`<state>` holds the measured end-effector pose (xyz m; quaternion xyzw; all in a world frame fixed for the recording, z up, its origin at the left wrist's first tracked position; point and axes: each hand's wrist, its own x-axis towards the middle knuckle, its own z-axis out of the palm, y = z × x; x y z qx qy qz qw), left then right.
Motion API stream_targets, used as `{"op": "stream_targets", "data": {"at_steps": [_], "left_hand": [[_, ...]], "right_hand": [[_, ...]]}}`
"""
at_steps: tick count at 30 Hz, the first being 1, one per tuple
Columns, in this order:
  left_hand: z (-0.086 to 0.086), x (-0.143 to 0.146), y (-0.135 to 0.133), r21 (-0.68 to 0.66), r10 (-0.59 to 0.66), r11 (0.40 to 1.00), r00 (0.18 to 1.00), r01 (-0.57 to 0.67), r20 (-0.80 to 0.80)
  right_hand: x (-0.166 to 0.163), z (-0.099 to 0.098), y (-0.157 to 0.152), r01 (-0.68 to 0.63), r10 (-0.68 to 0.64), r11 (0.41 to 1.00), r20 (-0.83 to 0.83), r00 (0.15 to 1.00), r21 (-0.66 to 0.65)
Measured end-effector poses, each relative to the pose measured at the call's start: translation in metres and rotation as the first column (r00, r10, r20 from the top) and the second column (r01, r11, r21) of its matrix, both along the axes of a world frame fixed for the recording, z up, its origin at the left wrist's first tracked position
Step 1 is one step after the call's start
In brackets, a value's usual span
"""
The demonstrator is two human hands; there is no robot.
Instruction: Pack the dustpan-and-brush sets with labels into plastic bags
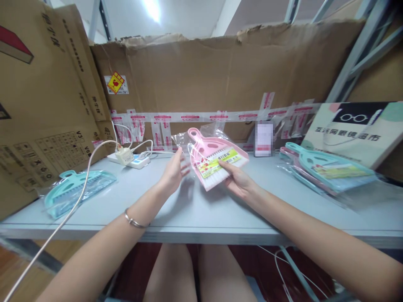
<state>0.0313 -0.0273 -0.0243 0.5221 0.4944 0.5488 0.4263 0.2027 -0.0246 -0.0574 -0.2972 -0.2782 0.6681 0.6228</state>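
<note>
A pink dustpan and brush set [211,147] in a clear bag is held up over the middle of the table, tilted, with a yellow-green label across its front. My right hand [237,179] grips its lower right edge, the thumb on top of the label. To the left of the set is my left hand [174,173], fingers apart and holding nothing. At the left of the table lies a bagged turquoise dustpan and brush set [78,191]. More bagged sets, turquoise and pink, are stacked [333,165] at the right.
A white power strip [138,161] with a plugged-in adapter [125,156] sits back left, its white cable [83,191] crossing the table's left side. A phone [264,138] stands against the taped cardboard [220,75] behind. At back right leans a printed box [355,130].
</note>
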Motion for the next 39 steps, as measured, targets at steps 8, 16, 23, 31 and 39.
{"op": "stream_targets", "data": {"at_steps": [8,16,23,31,39], "left_hand": [[-0.021,0.013,-0.01,-0.179,-0.288,0.927,0.931,0.329,0.223],[-0.027,0.014,-0.019,-0.134,-0.428,0.872,0.865,0.471,0.261],[-0.016,-0.015,-0.013,-0.244,-0.292,0.899,0.913,0.364,0.284],[-0.014,-0.031,-0.009,-0.246,-0.233,0.921,0.933,0.302,0.273],[-0.019,-0.033,-0.009,-0.257,-0.234,0.924,0.95,0.284,0.209]], "right_hand": [[-0.005,-0.006,0.011,0.029,-0.03,0.999,0.017,0.999,0.045],[-0.008,-0.006,0.01,0.057,-0.056,0.998,0.082,0.995,-0.005],[0.025,0.013,-0.002,-0.244,0.255,0.967,0.308,0.917,-0.074],[0.052,0.011,0.007,-0.008,-0.041,0.996,0.538,0.842,0.088],[0.043,0.006,0.006,-0.302,0.246,0.95,0.395,0.885,0.085]]}}
